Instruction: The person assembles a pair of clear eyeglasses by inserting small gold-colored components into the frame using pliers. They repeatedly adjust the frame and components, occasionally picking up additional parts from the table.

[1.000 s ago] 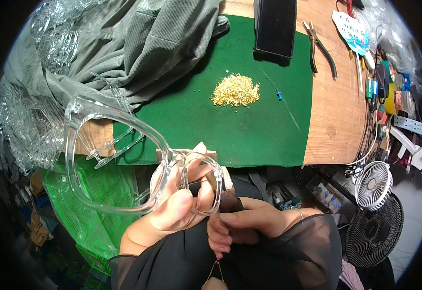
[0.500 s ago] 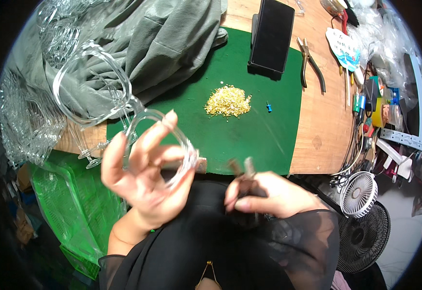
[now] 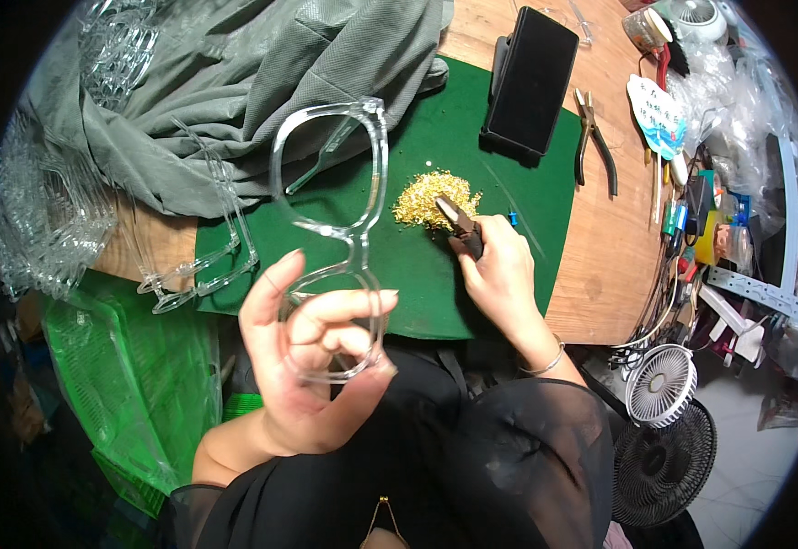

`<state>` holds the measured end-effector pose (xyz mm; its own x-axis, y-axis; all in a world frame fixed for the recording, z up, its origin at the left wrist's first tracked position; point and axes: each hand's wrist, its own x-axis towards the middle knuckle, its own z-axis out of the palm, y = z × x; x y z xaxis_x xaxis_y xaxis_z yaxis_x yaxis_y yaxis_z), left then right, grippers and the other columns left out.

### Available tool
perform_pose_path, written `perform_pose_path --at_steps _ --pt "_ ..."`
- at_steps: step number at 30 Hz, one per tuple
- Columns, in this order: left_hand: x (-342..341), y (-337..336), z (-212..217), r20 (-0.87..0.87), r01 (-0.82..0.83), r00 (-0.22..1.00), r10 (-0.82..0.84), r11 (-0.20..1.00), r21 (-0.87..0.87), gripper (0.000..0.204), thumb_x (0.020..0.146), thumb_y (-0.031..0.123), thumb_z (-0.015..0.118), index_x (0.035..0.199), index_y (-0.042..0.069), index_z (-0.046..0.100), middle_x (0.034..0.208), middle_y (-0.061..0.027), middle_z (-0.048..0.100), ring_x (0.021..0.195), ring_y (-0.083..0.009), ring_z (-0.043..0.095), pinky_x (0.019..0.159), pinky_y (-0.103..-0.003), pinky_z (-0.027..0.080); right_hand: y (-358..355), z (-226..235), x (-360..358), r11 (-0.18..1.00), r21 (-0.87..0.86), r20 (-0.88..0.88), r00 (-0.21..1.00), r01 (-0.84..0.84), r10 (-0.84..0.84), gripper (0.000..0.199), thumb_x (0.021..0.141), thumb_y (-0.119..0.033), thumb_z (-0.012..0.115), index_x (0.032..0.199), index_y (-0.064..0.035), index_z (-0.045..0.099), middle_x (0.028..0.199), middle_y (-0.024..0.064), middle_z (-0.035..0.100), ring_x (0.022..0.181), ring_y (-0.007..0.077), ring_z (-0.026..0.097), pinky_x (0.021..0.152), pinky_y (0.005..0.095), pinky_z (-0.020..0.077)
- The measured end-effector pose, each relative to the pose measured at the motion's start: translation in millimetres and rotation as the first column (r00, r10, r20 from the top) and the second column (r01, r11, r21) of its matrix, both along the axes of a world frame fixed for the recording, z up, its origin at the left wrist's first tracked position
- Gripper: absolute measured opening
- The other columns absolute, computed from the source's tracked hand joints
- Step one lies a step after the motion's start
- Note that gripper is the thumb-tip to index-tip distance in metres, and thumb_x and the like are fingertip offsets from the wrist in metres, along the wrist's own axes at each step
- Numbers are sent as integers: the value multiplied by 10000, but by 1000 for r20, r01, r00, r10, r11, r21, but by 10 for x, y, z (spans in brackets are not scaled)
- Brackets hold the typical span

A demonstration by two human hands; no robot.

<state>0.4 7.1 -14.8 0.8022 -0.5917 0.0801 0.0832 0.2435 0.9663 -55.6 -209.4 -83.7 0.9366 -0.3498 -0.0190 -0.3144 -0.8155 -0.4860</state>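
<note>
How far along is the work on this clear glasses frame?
Done: nothing can be confirmed on the clear frame; any fitted parts are too small to see. In hand: the left hand holds the frame up, while the right hand points small pliers into the pile of gold bits. Left: more clear frames lie stacked beside the mat.

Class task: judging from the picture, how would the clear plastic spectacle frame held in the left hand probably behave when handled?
The clear plastic spectacle frame probably stays stiff: it stands upright above the left hand, which grips only one rim. It seems light, and its glossy surface may be slippery.
</note>
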Motion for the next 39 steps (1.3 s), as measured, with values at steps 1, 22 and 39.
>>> perform_pose_path --at_steps 1,22,39 --pt "-7 -36 -1 30 11 999 -12 999 47 969 725 -71 653 1410 65 -18 1166 -257 511 706 -177 616 649 -266 526 17 9 14 1000 -12 -19 1000 0 0 255 690 -58 678 905 -43 543 830 110 542 812 299 548 693 385 390" --pt "-130 -167 42 86 171 982 -168 985 -33 941 740 -143 618 1418 70 1 1299 -300 411 940 -208 630 789 -279 503 408 664 -136 695 448 703 702 -562 114 185 694 -51 765 815 -51 625 734 48 621 617 188 567 580 299 429" --pt "-147 -111 58 28 240 970 -240 971 -16 971 729 -155 638 1413 83 -8 1295 -291 423 901 -186 633 799 -264 498 331 708 -136 623 443 683 692 -645 232 158 721 -117 755 824 -47 657 746 39 633 635 187 581 601 313 442"
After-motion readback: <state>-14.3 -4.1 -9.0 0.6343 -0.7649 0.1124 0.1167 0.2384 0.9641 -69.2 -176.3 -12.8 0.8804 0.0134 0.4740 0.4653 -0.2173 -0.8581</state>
